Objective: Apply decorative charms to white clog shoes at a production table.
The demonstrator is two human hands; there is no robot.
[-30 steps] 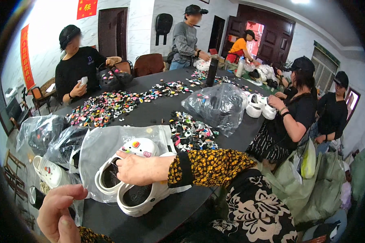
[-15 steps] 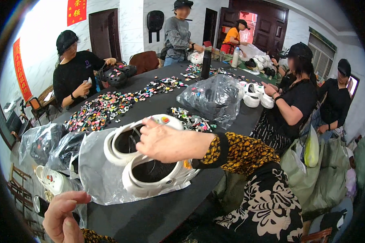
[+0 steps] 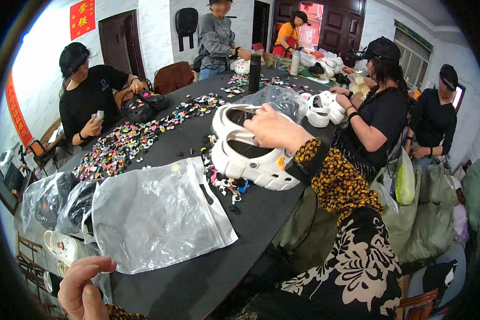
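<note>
My right hand (image 3: pixel 276 128) grips a pair of white clogs (image 3: pixel 253 168) by their upper edges, holding them over the table's right side. The clogs have wide openings, and an orange charm shows on the nearer one. Its fingertips are partly hidden inside the shoes. At the lower left, my left hand (image 3: pixel 85 290) is held with bent fingers apart and nothing in them. Beyond it a clear plastic bag (image 3: pixel 154 213) with a cut-out handle lies flat on the dark table (image 3: pixel 197 269). Small colourful shoe charms (image 3: pixel 229 186) lie partly behind the clogs.
A long heap of charms (image 3: pixel 122 144) stretches across the table. Bagged dark shoes (image 3: pixel 48 197) and a white clog (image 3: pixel 66 246) sit at the left edge. A black bottle (image 3: pixel 254 73) stands farther back. Several people work around the table; large green sacks (image 3: pixel 426 229) stand at right.
My right hand has carried the white clogs off the plastic bag, to the right and farther away. The bag's surface now shows uncovered. My left hand has barely moved.
</note>
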